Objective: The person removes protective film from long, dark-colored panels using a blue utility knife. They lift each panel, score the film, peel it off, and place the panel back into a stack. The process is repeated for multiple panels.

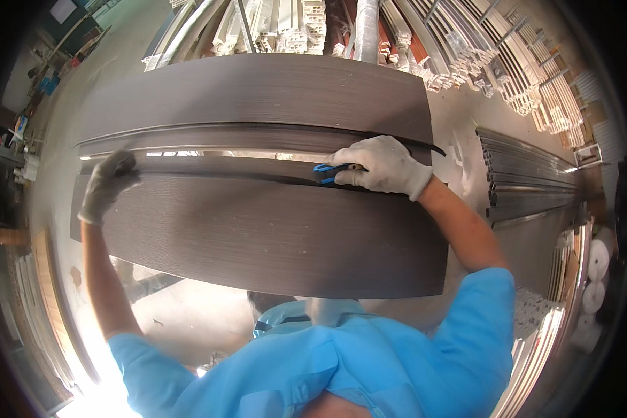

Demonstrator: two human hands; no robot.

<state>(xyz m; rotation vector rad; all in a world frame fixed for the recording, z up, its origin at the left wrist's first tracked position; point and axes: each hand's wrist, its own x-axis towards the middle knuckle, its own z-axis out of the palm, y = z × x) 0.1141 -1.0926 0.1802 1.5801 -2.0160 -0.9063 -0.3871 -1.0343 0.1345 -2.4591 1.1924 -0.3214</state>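
Note:
Two wide dark brown wood-grain panels lie before me, the far panel [258, 87] and the near panel [279, 237], with narrow profiled edges and a slot between them. My right hand [383, 165], in a pale grey glove, is closed around a small blue-and-black hand tool [325, 173] over the near panel's back edge; its exact kind is unclear. A thin black strip [425, 145] runs along the far panel's edge, its right end sticking out past it. My gloved left hand [111, 182] is curled at the panels' left end, slightly blurred; what its dark fingers hold is hidden.
Bundles of white and brown profiles [285, 28] lie on racks behind the panels, continuing to the right [467, 56]. A stack of dark profiles [529, 171] is on the floor at right. White rolls [595, 272] stand at the far right, and long boards [49, 292] at the left.

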